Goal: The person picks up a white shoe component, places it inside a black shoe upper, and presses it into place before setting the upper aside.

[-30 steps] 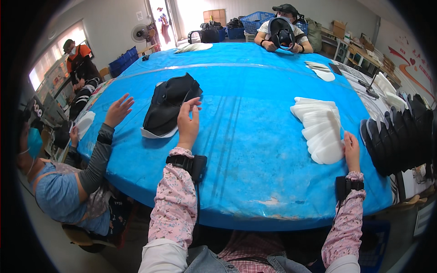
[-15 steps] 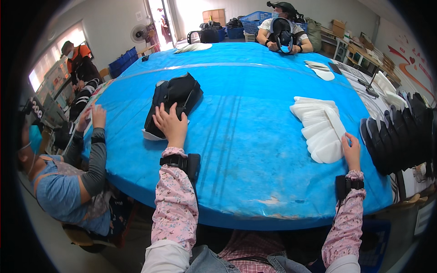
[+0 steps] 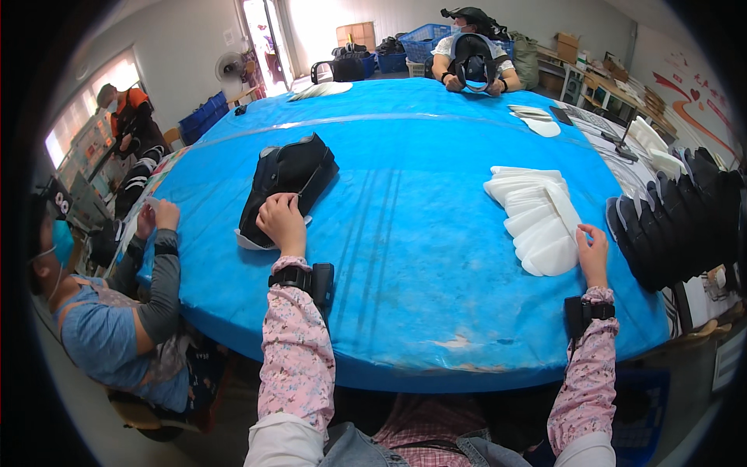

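The black pile (image 3: 289,173) lies at my left; my left hand (image 3: 282,221) bends over its near end, gripping or not I can't tell. My right hand (image 3: 593,254) pinches a white pad (image 3: 562,207). Open blue table (image 3: 412,257) spreads between, down to its rounded edge.

No words or numbers can be read with certainty. On the pale wall (image 3: 654,47) beyond the right side of the blue surface (image 3: 436,296), red lettering (image 3: 695,76) stands with a red heart (image 3: 695,95) and a sweeping red band (image 3: 671,83), its characters too small to make out; behind the surface's far left end, a small white sheet (image 3: 229,36) is equally unreadable.
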The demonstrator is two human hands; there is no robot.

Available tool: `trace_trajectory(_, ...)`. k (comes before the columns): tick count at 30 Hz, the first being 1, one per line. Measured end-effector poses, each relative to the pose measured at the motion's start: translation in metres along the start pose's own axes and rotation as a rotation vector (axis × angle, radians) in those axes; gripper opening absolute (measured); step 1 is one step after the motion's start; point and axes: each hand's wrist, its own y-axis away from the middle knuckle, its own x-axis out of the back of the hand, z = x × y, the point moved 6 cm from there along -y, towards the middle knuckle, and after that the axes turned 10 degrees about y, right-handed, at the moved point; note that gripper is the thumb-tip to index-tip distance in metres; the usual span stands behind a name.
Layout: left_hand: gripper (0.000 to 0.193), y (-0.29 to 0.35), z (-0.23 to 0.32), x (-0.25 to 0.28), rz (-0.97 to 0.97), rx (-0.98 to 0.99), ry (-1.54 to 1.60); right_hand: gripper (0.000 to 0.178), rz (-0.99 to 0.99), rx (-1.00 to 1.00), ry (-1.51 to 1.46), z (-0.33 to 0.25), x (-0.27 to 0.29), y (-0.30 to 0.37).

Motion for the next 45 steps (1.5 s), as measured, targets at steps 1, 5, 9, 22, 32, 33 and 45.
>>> trace_trajectory(1,0.014,-0.001,-0.001,0.003,0.064,-0.047,0.056,0.018,0.016,0.011,0.0,-0.005,0.001,0.0)
trace_trajectory(5,0.02,-0.003,0.005,-0.002,0.072,0.082,0.473,0.018,0.093,0.064,0.046,-0.016,0.014,-0.001)
trace_trajectory(9,0.019,0.009,0.048,-0.022,-0.12,0.157,1.061,0.018,0.143,0.16,0.04,-0.05,0.024,0.004)
trace_trajectory(22,0.023,0.025,0.164,0.016,-0.218,-0.542,0.664,0.041,-0.277,0.495,-0.327,-0.199,-0.064,0.048)
trace_trajectory(32,0.041,0.037,0.172,0.013,-0.312,-0.492,0.701,0.057,-0.215,0.514,-0.238,-0.234,-0.061,0.063)
trace_trajectory(33,0.038,0.033,0.162,0.011,-0.23,-0.395,0.751,0.057,-0.198,0.575,-0.153,-0.24,-0.059,0.067)
trace_trajectory(45,0.048,0.039,0.028,-0.064,-0.181,0.825,1.337,0.051,-0.143,0.614,-0.128,-0.238,-0.064,0.066)
